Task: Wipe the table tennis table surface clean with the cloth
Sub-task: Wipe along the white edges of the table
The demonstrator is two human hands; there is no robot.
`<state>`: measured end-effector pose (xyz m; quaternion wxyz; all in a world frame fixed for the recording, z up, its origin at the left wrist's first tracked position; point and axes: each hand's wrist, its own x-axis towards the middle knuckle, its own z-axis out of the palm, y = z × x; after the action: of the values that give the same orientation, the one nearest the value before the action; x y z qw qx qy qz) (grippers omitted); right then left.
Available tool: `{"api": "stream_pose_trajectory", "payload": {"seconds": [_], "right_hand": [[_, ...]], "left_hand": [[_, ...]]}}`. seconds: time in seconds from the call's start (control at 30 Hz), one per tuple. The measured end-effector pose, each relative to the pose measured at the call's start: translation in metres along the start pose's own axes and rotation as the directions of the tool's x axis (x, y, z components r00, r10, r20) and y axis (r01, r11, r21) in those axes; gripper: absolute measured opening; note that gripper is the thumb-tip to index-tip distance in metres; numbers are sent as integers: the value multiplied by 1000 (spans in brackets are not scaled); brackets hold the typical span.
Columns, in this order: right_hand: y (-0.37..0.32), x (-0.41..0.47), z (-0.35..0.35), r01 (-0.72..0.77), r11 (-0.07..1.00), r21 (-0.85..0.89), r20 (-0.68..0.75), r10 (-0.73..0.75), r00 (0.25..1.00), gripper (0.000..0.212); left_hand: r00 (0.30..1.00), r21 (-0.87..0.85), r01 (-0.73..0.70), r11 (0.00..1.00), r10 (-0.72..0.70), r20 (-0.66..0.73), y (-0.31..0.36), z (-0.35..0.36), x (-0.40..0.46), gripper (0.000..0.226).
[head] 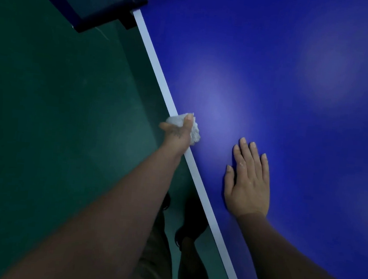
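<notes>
Because the left hand [177,132] clutches the bunched cloth [195,130] right on the white edge line [160,73] of the table [276,69], it could slip off the side, while the right hand [247,182], flat and holding nothing, may smudge the blue.

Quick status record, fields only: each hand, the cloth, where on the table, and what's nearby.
left hand: grips the white cloth, bunched up
cloth position: at the table's white side line, on the near edge
right hand: flat, fingers straight, palm down on the blue table surface
net post: clamped to the table edge, far along the same side
floor: green, beside the table
</notes>
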<state>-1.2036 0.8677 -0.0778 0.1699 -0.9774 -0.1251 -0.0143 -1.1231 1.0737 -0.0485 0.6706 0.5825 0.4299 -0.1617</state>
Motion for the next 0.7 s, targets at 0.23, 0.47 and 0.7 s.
{"api": "stream_pose_trajectory", "payload": {"seconds": [0.23,0.47,0.7], "right_hand": [[1,2,-1,4,1000,5,8,-4,1000,51],[-19,40,-3,-60,995,76,-24,62,998,35],[-78,202,24,20,983,184,-70,-7,998,34]], "left_hand": [[985,65,-39,997,49,-166,55,-30,110,86],[994,24,20,999,-18,-107,26,-16,67,50],[989,3,105,994,-104,-109,55,-18,63,65]]}}
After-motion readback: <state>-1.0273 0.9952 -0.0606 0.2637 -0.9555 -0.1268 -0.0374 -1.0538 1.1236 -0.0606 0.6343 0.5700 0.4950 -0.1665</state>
